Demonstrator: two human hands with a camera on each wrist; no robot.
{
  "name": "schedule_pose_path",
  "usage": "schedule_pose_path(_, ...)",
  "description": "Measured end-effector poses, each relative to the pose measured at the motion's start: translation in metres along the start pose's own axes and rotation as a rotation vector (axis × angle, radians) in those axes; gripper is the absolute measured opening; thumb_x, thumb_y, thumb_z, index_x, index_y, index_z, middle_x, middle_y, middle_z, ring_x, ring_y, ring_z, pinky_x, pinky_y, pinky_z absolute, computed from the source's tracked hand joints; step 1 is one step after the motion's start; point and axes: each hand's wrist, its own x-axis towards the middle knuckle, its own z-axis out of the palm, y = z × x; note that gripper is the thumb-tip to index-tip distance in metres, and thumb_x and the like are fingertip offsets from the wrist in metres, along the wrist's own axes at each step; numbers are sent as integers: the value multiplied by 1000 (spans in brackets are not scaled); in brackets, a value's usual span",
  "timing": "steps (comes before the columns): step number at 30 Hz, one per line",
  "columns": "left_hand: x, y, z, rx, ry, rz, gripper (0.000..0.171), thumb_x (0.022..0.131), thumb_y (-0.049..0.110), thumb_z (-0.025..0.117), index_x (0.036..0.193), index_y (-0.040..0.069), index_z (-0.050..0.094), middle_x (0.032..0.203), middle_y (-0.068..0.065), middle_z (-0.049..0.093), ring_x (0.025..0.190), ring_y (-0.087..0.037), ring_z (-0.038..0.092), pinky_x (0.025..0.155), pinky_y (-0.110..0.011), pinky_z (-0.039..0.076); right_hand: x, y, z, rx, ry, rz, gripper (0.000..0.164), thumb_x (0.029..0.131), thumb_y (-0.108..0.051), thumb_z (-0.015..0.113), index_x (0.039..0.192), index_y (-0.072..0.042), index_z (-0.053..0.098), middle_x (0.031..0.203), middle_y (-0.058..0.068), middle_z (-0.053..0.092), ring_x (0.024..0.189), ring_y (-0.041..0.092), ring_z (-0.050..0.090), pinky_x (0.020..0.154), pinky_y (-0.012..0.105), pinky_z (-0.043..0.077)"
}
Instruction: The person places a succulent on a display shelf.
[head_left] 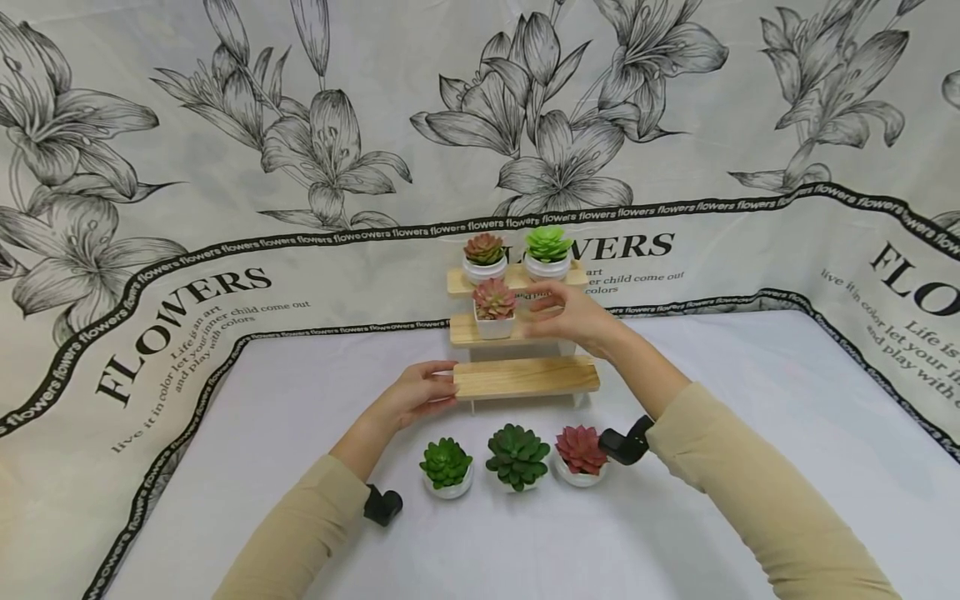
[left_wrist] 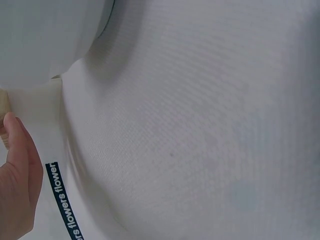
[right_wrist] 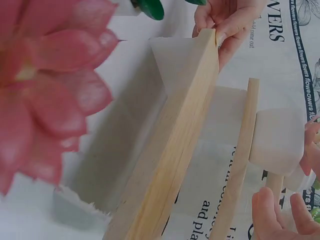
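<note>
A three-tier wooden display stand stands near the back of the table. My left hand grips the left end of its lowest board, thumb at the board's edge. On the middle tier sits a pinkish succulent in a white square pot. My right hand is just right of that pot, fingers loosely extended and apart, holding nothing; the right wrist view shows its fingertips beside the white pot. The top tier bears a reddish-brown succulent and a bright green succulent, both in round white pots.
In front of the stand, a green succulent, a dark green succulent and a red succulent stand in a row on the white tablecloth. The red one is close under the right wrist's camera. A flower-printed cloth hangs behind.
</note>
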Motion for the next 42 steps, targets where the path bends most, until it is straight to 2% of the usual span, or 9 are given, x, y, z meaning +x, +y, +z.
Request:
schedule_pose_path(5,0,1,0,-2,1,-4,50,88,-10,54,136,-3,41,126,-25,48,86,-17,59,83,-30,54,-14,6,-10,19,-22,-3,71,81,0,69,141,-2,33,134,25,38,120,38,42,98,45,43)
schedule_pose_path(15,2,-1,-2,-10,16,-12,51,87,-10,55,136,-2,43,124,-24,50,86,-17,59,81,-30,55,-46,27,-20,23,-48,-34,71,80,-3,70,139,3,32,129,26,41,115,37,45,87,29,49)
schedule_pose_path(22,-1,1,-1,-11,21,-20,51,87,-9,55,136,-1,43,125,-24,50,86,-17,59,81,-29,55,-66,46,-26,23,-57,-53,69,79,-4,72,136,6,35,129,28,42,117,42,43,86,32,51)
schedule_pose_path(27,-1,1,-1,-9,18,-22,51,88,-9,55,136,-1,43,125,-23,50,86,-17,59,79,-28,55,-80,63,-30,13,-58,-63,68,80,-6,72,135,7,36,129,29,43,115,39,46,86,30,50)
schedule_pose_path(34,2,-1,0,-1,28,-14,49,87,-8,56,135,0,45,123,-23,52,94,-22,60,86,-33,53,-92,91,-27,69,-125,-52,66,80,-4,70,134,11,35,127,32,41,113,42,46,83,33,54)
schedule_pose_path(37,3,-3,-2,-3,0,9,51,86,-7,60,134,-1,45,120,-22,54,95,-23,61,85,-32,53,-96,100,-25,63,-151,-30,65,80,-3,69,134,11,35,126,32,41,113,41,47,83,32,53)
schedule_pose_path(42,4,-3,-3,-3,2,5,51,86,-8,59,134,-1,45,120,-23,54,94,-23,61,85,-33,53,-102,110,-24,48,-206,-20,69,79,-4,69,136,10,33,126,30,42,115,40,47,84,33,51)
